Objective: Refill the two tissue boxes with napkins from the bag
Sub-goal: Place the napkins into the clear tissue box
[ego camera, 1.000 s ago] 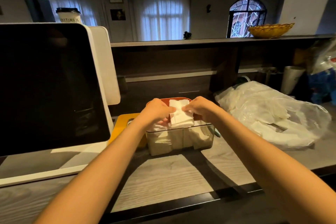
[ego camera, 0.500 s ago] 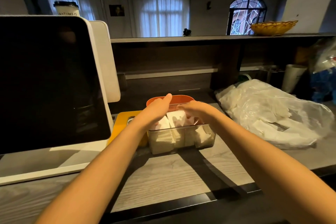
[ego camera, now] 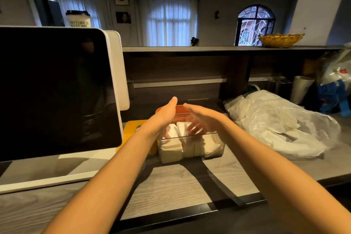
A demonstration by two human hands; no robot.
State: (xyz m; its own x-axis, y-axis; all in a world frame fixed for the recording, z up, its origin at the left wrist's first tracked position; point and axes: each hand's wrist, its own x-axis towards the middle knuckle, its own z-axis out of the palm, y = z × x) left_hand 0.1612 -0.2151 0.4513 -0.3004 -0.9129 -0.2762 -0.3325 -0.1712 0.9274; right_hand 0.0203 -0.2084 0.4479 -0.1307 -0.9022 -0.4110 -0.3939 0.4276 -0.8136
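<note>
A clear plastic tissue box (ego camera: 191, 147) stands on the counter in front of me, filled with white napkins (ego camera: 176, 129). Its orange lid (ego camera: 180, 110) stands open behind it. My left hand (ego camera: 164, 115) hovers over the box's left side, fingers straight and thumb up, holding nothing. My right hand (ego camera: 201, 119) is over the right side with fingers spread, fingertips at the napkins' top; it is blurred. A yellow tissue box (ego camera: 132, 129) lies to the left, partly hidden by my left arm. The clear bag of napkins (ego camera: 275, 125) lies to the right.
A large white-framed screen (ego camera: 57, 89) stands at the left on the wooden counter (ego camera: 171, 186). A raised shelf (ego camera: 209, 49) runs along the back, carrying a paper cup (ego camera: 78, 18) and a yellow bowl (ego camera: 281, 39). Wrapped packages (ego camera: 334, 81) crowd the far right corner.
Both hands pushed a folded stack of napkins down into the clear box, then let go and lifted off it with fingers opening. The camera tilted slightly.
</note>
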